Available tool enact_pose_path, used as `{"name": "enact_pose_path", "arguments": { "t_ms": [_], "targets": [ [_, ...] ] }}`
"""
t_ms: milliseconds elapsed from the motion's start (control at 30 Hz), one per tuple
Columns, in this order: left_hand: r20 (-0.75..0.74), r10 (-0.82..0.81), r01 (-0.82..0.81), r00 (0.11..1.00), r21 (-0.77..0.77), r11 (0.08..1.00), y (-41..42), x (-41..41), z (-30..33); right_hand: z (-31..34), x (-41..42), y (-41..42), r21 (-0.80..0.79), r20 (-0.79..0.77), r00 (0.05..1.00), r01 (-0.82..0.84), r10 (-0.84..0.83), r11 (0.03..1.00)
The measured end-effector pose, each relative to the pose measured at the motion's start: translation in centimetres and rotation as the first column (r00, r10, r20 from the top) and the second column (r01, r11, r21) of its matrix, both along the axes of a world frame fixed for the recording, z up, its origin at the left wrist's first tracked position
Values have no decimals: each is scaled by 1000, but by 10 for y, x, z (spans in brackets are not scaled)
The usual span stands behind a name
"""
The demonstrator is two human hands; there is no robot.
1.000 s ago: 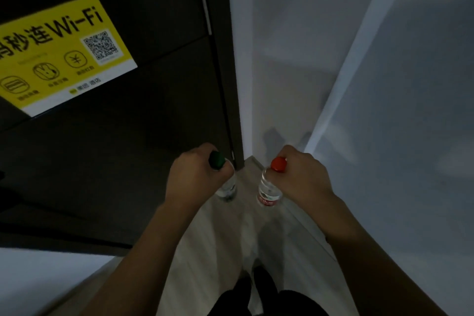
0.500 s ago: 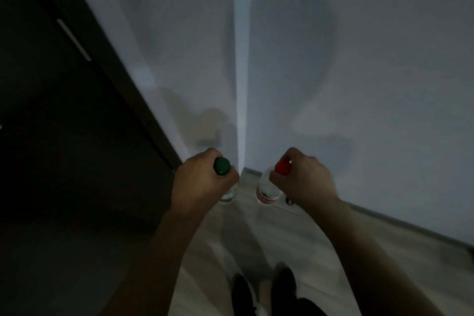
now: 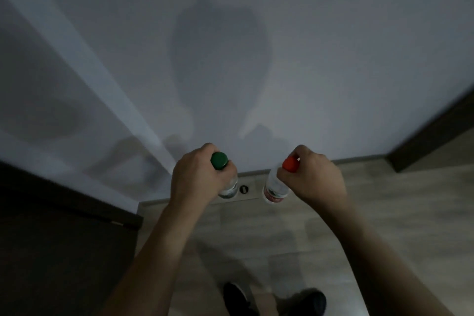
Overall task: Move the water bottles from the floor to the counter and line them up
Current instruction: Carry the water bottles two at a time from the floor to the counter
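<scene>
Head view: each hand grips a clear plastic bottle, left hand [image 3: 197, 177] green-capped bottle [image 3: 229, 188], right hand [image 3: 311, 177] red-capped bottle [image 3: 274, 188]

view has swung right: the wi-fi sign is gone, a plain wall [image 3: 307, 33] now fills the frame.

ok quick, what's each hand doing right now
Left hand: holding the green-capped bottle by its neck.
Right hand: holding the red-capped bottle by its neck.
</scene>
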State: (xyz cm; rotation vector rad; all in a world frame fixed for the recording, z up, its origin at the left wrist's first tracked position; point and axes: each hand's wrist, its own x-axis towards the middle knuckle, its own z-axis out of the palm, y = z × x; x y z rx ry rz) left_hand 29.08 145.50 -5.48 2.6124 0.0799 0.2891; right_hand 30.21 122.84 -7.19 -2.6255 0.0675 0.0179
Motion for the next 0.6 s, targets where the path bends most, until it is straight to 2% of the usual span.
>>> {"name": "enact_pose_path", "arguments": {
  "t_ms": [300, 600],
  "targets": [
    [19, -213, 212, 977, 13, 977, -151, 25, 6, 7, -26, -149, -18, -12, 975, 221, -221, 975],
    [11, -440, 440, 898, 8, 898, -312, 39, 3, 10, -66, -297, 7, -34, 897, 442, -442, 897]
  ]
}}
